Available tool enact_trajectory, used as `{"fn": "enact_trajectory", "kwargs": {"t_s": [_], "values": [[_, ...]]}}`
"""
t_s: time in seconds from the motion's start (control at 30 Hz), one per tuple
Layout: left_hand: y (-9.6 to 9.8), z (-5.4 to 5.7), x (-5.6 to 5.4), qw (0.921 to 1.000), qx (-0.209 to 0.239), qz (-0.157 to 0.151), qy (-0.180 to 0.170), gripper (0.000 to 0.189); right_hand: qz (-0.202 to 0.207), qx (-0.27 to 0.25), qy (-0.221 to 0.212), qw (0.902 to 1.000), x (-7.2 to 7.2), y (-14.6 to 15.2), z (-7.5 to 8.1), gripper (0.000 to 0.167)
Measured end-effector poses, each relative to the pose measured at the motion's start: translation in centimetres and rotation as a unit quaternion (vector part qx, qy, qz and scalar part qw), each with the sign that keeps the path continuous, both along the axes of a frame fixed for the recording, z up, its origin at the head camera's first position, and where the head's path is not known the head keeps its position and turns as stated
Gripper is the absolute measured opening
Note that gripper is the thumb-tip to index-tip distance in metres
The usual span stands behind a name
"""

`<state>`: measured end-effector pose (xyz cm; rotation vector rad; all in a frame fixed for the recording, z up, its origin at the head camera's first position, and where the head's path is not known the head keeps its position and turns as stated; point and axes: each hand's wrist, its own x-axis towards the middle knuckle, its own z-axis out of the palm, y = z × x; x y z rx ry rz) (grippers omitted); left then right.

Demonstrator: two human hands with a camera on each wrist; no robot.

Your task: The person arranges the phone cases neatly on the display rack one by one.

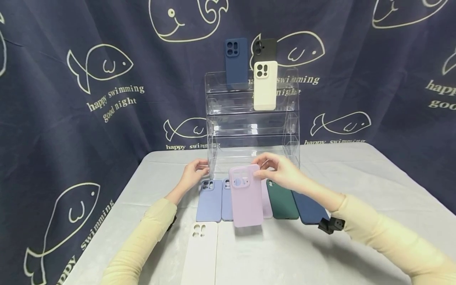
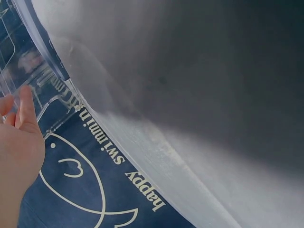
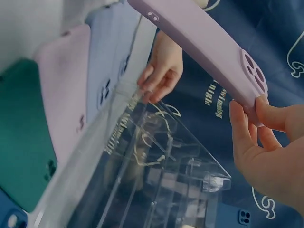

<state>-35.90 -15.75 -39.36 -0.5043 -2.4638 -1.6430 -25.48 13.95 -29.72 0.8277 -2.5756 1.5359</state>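
My right hand pinches a light purple phone case at its upper corner. The case stands upright in the air, camera cutout at the top, overlapping the row of cases in the head view. In the right wrist view, my thumb and fingers meet beside the cutout of that case. My left hand grips the lower left edge of a clear stepped display rack; its fingers wrap that corner in the right wrist view. A blue case, a black case and a cream case stand on the rack's upper tiers.
Before the rack lie a periwinkle case, a second one, another purple case, a green case and a dark blue case. A white case lies nearer on the grey cloth. A fish-print curtain hangs behind.
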Motion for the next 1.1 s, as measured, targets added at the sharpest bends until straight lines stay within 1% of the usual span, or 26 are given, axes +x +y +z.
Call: {"fn": "enact_trajectory", "kwargs": {"t_s": [0.13,0.23,0.33,0.47,0.53,0.63,0.7,0.77,0.93,1.1], "values": [[-0.4,-1.6,-1.6,0.9999,0.013,0.004,-0.008,0.032,-0.001,-0.006,0.037,0.9993,-0.9,0.1,1.1,0.029],[-0.4,-1.9,-1.8,0.9999,0.010,0.007,-0.004,0.032,-0.013,0.000,0.051,0.9986,-1.5,0.2,2.1,0.030],[-0.4,-1.9,-1.7,1.0000,0.005,0.007,0.001,0.032,-0.030,0.005,0.057,0.9980,-2.3,0.4,3.1,0.031],[-0.4,-1.9,-1.6,0.9999,0.011,0.003,0.002,0.033,-0.049,0.005,0.065,0.9967,-3.4,0.6,4.4,0.032],[-0.5,-1.8,-1.5,0.9999,0.016,-0.001,0.001,0.033,-0.061,-0.001,0.065,0.9960,-3.9,0.8,5.1,0.032],[-0.4,-0.8,-0.6,0.9999,0.009,-0.008,0.010,0.032,-0.079,-0.004,0.072,0.9943,-4.6,0.9,6.1,0.033],[-0.4,0.0,0.0,0.9999,0.005,-0.011,0.009,0.031,-0.090,-0.010,0.077,0.9929,-5.0,0.9,6.8,0.033],[-0.3,0.7,0.7,0.9998,-0.001,-0.014,0.011,0.031,-0.093,-0.019,0.086,0.9918,-5.5,1.0,7.4,0.034],[-0.2,1.0,1.1,0.9998,0.004,-0.017,0.009,0.032,-0.111,-0.043,0.105,0.9874,-6.7,0.9,8.9,0.034],[-0.1,1.0,1.0,0.9998,0.007,-0.016,0.004,0.032,-0.126,-0.055,0.114,0.9840,-7.9,0.9,10.4,0.034]]}}
